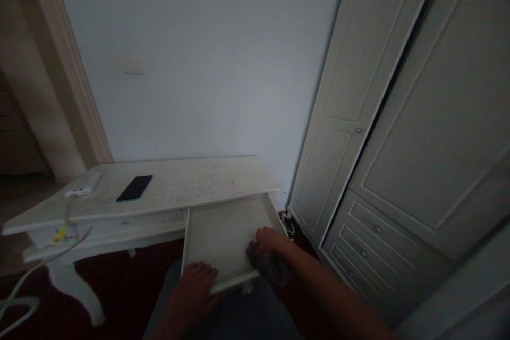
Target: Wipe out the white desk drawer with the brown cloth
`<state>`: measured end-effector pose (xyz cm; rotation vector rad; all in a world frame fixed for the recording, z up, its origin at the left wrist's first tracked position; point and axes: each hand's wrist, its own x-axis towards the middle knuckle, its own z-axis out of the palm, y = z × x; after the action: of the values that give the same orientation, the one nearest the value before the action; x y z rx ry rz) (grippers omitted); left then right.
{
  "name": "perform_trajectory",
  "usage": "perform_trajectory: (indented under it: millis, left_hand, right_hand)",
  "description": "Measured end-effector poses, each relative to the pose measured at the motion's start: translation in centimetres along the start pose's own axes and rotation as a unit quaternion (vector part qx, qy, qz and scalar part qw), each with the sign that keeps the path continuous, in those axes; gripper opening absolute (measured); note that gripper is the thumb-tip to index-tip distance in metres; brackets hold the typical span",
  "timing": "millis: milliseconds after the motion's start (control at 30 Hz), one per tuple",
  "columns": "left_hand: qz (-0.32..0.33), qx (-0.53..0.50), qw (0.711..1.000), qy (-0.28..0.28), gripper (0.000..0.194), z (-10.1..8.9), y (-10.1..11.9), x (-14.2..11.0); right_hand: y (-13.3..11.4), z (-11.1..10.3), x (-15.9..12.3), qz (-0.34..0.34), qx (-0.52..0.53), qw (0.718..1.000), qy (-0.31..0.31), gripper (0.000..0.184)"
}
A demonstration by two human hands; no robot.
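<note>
A white drawer is pulled out of the white table, and its inside shows bare. My left hand grips the drawer's front left corner, fingers curled over the rim. At the right side of the drawer, my right hand is closed on a dark grey cloth. Part of the cloth rests against the inside near the front right corner, and the rest hangs over the front edge. Below the front panel a drawer knob shows dimly.
On the tabletop lie a dark phone and a white power strip whose cable drops on the left. A white wardrobe stands close on the right. Shoes sit on the dark red floor between table and wardrobe.
</note>
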<state>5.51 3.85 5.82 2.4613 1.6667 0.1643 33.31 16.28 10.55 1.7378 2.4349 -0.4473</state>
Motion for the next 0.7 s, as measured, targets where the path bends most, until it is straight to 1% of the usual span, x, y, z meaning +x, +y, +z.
perform_trajectory:
  millis: [100, 200, 300, 400, 467, 567, 633, 700]
  left_hand:
    - [-0.003, -0.009, 1.0, 0.006, 0.036, 0.4, -0.1, -0.1]
    - [-0.007, -0.01, 1.0, -0.014, 0.035, 0.3, 0.1, -0.1]
    - [-0.008, -0.002, 0.999, -0.039, 0.035, -0.2, 0.4, 0.0]
    - [-0.009, -0.002, 0.999, -0.041, 0.034, -0.6, 0.6, 0.0]
    - [-0.01, -0.001, 0.999, -0.039, 0.033, -0.8, 0.7, 0.0]
    - [-0.009, 0.008, 0.999, -0.041, 0.033, -1.0, 0.8, 0.0]
    - [-0.007, 0.01, 0.999, -0.042, 0.033, -1.0, 0.8, 0.0]
    - [-0.004, 0.007, 0.999, -0.04, 0.033, -0.9, 0.8, 0.0]
  right_hand:
    - [0.7, -0.2, 0.9, 0.03, -0.023, 0.998, 0.043, 0.039]
    - [0.0, -0.2, 2.4, 0.044, -0.029, 0.992, 0.118, 0.034]
    - [-2.0, 0.4, 4.5, 0.062, -0.012, 0.981, 0.181, 0.041]
    - [-4.9, 1.7, 6.5, 0.057, 0.021, 0.976, 0.21, 0.045]
    - [-7.1, 2.7, 7.4, 0.023, 0.044, 0.976, 0.211, 0.043]
    - [-10.1, 3.9, 8.1, -0.06, 0.069, 0.978, 0.188, 0.042]
    - [-11.3, 4.6, 8.0, -0.122, 0.073, 0.977, 0.16, 0.044]
    - [-11.5, 5.1, 7.6, -0.18, 0.071, 0.973, 0.129, 0.045]
